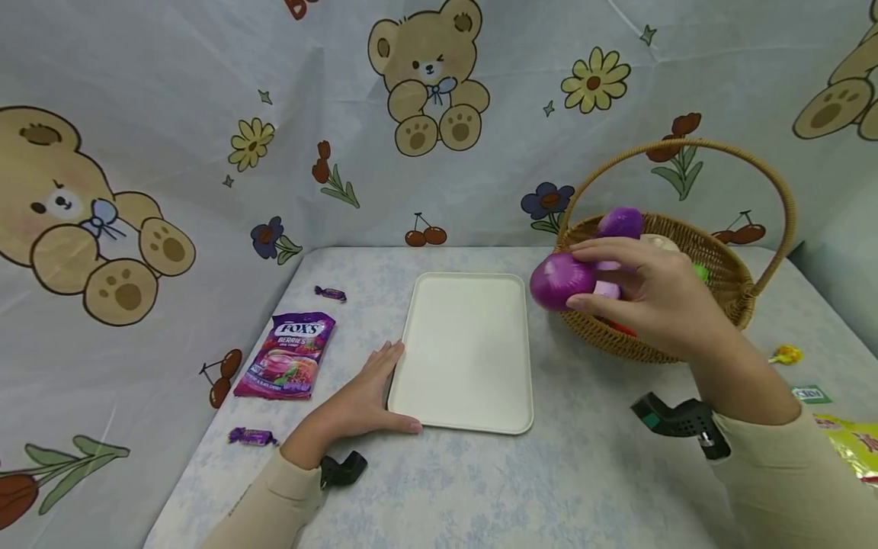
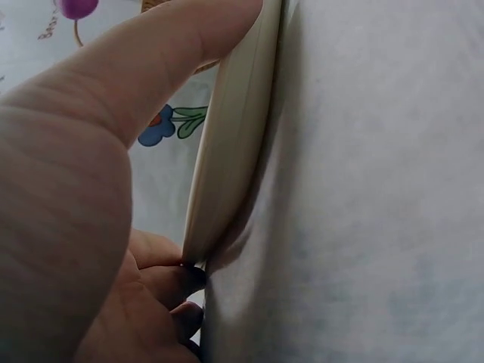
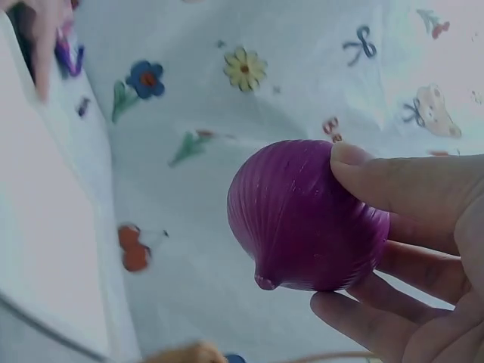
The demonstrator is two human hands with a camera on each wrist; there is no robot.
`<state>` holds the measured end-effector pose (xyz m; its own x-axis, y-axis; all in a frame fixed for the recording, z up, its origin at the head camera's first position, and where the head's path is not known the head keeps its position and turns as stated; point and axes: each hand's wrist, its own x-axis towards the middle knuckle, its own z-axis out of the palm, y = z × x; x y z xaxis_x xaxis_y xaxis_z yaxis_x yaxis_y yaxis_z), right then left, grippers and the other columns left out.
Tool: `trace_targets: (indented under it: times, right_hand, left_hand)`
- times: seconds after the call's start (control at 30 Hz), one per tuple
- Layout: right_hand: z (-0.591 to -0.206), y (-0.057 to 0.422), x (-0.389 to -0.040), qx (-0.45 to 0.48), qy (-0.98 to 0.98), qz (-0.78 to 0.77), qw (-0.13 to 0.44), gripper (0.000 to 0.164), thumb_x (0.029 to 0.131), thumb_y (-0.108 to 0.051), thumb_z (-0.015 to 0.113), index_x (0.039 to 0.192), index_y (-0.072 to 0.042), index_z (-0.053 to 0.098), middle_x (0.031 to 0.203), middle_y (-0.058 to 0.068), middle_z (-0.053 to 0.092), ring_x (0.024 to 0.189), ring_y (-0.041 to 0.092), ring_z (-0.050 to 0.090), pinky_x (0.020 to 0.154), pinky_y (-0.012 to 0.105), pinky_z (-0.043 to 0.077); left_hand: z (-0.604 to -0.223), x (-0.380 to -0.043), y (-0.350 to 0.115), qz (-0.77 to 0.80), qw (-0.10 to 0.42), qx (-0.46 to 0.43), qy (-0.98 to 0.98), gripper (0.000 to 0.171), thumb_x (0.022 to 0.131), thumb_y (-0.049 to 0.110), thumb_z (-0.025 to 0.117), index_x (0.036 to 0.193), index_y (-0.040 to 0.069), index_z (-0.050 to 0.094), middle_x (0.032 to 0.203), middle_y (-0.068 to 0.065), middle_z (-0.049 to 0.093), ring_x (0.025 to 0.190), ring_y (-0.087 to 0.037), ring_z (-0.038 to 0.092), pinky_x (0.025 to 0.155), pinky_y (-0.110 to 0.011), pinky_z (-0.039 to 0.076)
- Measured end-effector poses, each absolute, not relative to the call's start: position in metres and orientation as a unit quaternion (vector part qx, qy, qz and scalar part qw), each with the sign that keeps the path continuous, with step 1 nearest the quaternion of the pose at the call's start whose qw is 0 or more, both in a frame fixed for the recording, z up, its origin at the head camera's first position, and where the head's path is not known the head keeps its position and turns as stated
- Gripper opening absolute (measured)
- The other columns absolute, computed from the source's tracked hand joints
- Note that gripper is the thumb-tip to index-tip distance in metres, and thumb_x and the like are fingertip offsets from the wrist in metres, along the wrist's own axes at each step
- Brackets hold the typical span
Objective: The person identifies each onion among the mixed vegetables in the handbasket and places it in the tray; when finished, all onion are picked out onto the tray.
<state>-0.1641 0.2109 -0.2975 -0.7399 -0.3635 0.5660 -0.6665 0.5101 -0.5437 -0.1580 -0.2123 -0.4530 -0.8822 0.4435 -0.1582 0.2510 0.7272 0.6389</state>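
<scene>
A shiny purple onion (image 3: pixel 306 215) is held between the thumb and fingers of my right hand (image 1: pixel 641 293), up beside the left rim of the wicker basket (image 1: pixel 727 282). My left hand (image 1: pixel 363 396) spreads around the near left corner of the white rectangular tray (image 1: pixel 463 351), thumb along the near edge and fingers along the left side. From the left wrist, the thumb (image 2: pixel 174 53) lies over the tray's rim (image 2: pixel 234 144). Behind the right hand the basket holds a purple eggplant-like piece (image 1: pixel 620 223) and other colourful pieces, partly hidden.
Left of the tray lie a purple candy bag (image 1: pixel 286 356) and two wrapped candies, one far (image 1: pixel 331 293) and one near (image 1: pixel 252 437). On the right are a yellow lollipop (image 1: pixel 786 354), a green packet (image 1: pixel 812 394) and a yellow bag (image 1: pixel 850 442). The basket's tall handle (image 1: pixel 789 206) arches up.
</scene>
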Motion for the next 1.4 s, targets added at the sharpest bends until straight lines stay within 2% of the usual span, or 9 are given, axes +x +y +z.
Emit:
trace_targets:
  times: [0.17,0.33,0.53,0.67,0.87,1.13,1.4]
  right_hand:
    - [-0.328,0.184,-0.155,0.350,-0.814,0.450,0.115,0.054,0.077,0.006,0.092,0.127,-0.002,0.074,0.129,0.009,0.070,0.115,0.026,0.069,0.090,0.032,0.057]
    - [-0.363,0.166,-0.151,0.342,-0.820,0.458,0.034,0.052,0.079,-0.003,0.094,0.126,-0.002,0.074,0.129,0.007,0.070,0.119,0.026,0.066,0.091,0.037,0.058]
    - [-0.387,0.157,-0.152,0.345,-0.825,0.448,-0.013,0.048,0.078,-0.002,0.094,0.122,-0.002,0.074,0.127,0.007,0.071,0.118,0.026,0.067,0.092,0.042,0.058]
    - [-0.395,0.154,-0.153,0.352,-0.836,0.421,-0.035,0.045,0.081,-0.010,0.094,0.121,-0.004,0.075,0.126,0.007,0.071,0.116,0.026,0.067,0.092,0.044,0.058]
    - [-0.398,0.156,-0.152,0.349,-0.848,0.396,-0.046,0.043,0.081,-0.016,0.095,0.118,-0.006,0.075,0.125,0.006,0.071,0.111,0.026,0.068,0.089,0.043,0.060]
    - [-0.397,0.161,-0.153,0.352,-0.848,0.395,-0.035,0.045,0.084,-0.021,0.093,0.121,-0.004,0.073,0.126,0.005,0.071,0.112,0.032,0.069,0.094,0.050,0.057]
    - [-0.394,0.163,-0.155,0.358,-0.845,0.397,-0.006,0.042,0.085,-0.022,0.093,0.120,-0.007,0.074,0.125,0.004,0.072,0.108,0.032,0.071,0.093,0.048,0.058]
  left_hand:
    - [-0.453,-0.158,-0.212,0.314,0.149,0.193,0.918,0.146,0.068,0.072,0.090,0.171,0.012,0.006,0.175,-0.008,0.005,0.159,-0.028,-0.003,0.124,-0.056,0.011]
    - [-0.453,-0.158,-0.213,0.313,0.148,0.195,0.918,0.146,0.068,0.072,0.089,0.171,0.012,0.006,0.175,-0.008,0.005,0.159,-0.027,-0.003,0.124,-0.055,0.010]
    - [-0.453,-0.158,-0.215,0.315,0.149,0.190,0.918,0.146,0.067,0.074,0.089,0.171,0.013,0.005,0.175,-0.007,0.005,0.159,-0.027,-0.004,0.124,-0.055,0.011]
    - [-0.453,-0.159,-0.215,0.315,0.148,0.193,0.917,0.145,0.068,0.074,0.089,0.171,0.013,0.006,0.175,-0.006,0.005,0.159,-0.026,-0.003,0.124,-0.055,0.011]
    - [-0.453,-0.159,-0.214,0.314,0.148,0.198,0.917,0.145,0.068,0.074,0.088,0.171,0.013,0.006,0.175,-0.006,0.005,0.159,-0.025,-0.003,0.124,-0.053,0.011]
    - [-0.453,-0.159,-0.214,0.314,0.148,0.202,0.916,0.144,0.069,0.071,0.089,0.171,0.012,0.007,0.175,-0.006,0.006,0.159,-0.026,-0.003,0.124,-0.054,0.011]
    - [-0.454,-0.159,-0.215,0.317,0.144,0.206,0.914,0.143,0.069,0.070,0.090,0.170,0.010,0.008,0.175,-0.007,0.007,0.159,-0.026,-0.003,0.125,-0.054,0.009]
